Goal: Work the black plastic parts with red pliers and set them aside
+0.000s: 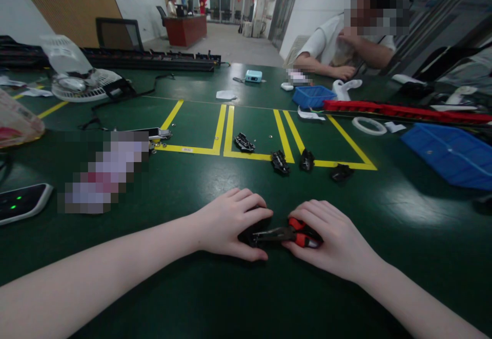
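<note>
Near the front of the green table, my left hand [238, 223] is closed around a small black plastic part [249, 235], mostly hidden under the fingers. My right hand [326, 236] grips pliers [277, 234] with red and black handles. The plier jaws point left and reach the black part; what exactly they pinch is too dark to tell. Beyond my hands lie more black parts: one black part [245, 142] inside a yellow-taped box, another [280, 162] across the tape, a third [307, 160] and a fourth [342, 172] to the right.
Yellow tape [192, 150] marks boxes on the table. Blue bins [453, 154] and a tape roll [369, 126] stand right, with a long red strip [407, 111] behind. A white fan [82, 80] and a pixelated item [109, 175] are left. A person [346, 41] sits opposite.
</note>
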The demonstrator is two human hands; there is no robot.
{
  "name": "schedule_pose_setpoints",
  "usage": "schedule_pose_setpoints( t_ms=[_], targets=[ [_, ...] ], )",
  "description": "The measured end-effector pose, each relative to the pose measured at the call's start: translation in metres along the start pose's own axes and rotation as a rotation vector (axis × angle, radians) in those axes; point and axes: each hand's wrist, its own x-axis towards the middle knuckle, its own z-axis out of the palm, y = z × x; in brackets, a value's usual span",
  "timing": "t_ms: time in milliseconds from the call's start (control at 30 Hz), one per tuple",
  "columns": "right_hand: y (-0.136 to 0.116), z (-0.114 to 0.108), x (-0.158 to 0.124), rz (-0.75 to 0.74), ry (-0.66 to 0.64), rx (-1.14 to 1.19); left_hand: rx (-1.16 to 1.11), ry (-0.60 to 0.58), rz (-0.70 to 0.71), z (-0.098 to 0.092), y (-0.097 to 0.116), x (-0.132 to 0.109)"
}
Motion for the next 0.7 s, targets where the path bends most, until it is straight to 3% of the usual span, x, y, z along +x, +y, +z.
schedule_pose_setpoints(
  t_ms=[700],
  targets=[
    [-0.0011, 0.0004, -0.0029, -0.003, 0.024, 0.009, -0.013, 0.001, -0.011, -0.0006, -0.0002, 0.0000]
  ],
)
